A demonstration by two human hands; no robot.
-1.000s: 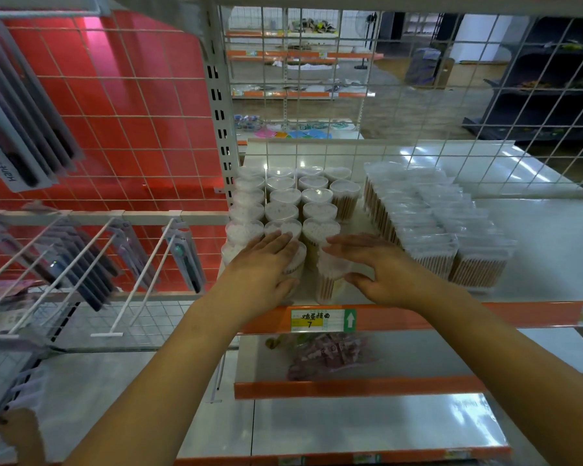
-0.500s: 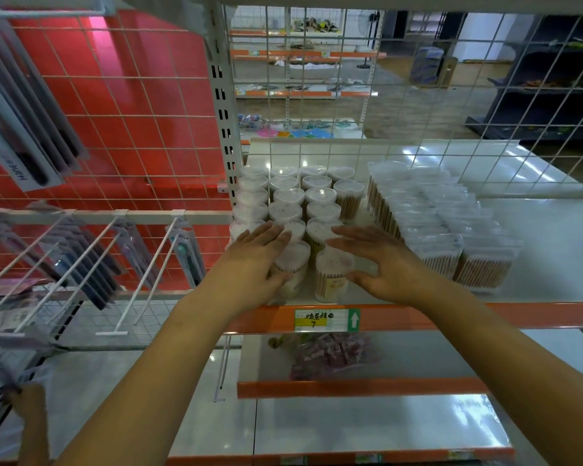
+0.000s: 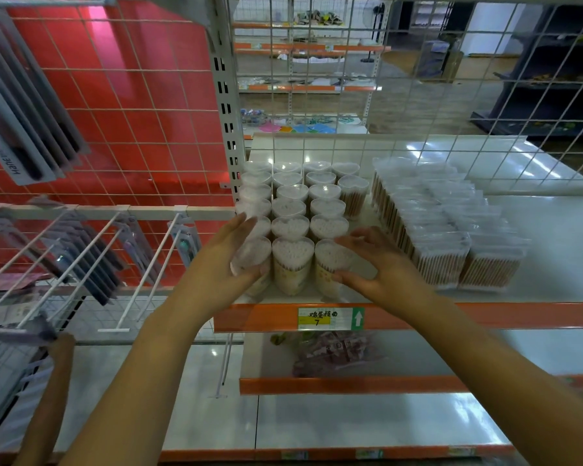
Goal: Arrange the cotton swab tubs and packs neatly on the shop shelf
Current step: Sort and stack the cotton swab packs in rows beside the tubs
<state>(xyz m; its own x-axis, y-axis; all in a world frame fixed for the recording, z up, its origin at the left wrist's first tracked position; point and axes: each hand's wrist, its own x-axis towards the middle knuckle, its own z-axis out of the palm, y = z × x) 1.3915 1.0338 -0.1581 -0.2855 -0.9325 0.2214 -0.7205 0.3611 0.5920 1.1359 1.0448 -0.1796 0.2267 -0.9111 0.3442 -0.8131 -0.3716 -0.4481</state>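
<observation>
Several clear heart-shaped cotton swab tubs (image 3: 292, 227) stand in three tight rows at the left end of the white shelf (image 3: 552, 237). My left hand (image 3: 226, 264) presses the left side of the front-left tub (image 3: 251, 253), fingers straight, thumb across its front. My right hand (image 3: 381, 264) cups the right side of the front-right tub (image 3: 330, 260), fingers spread over its top edge, thumb low on its front. To the right, rows of bagged swab packs (image 3: 445, 223) stand upright, a small gap away from the tubs.
The shelf's orange front lip carries a price label (image 3: 330, 318). White wire mesh (image 3: 418, 95) backs the shelf. Hooks with hanging packaged items (image 3: 91, 250) fill the red panel to the left. A pink bag (image 3: 334, 353) lies on the shelf below. Another person's hand (image 3: 59, 348) shows at lower left.
Both hands slid off the tops of the front tubs and outward to the sides of the front row. The view moved slightly closer and lower.
</observation>
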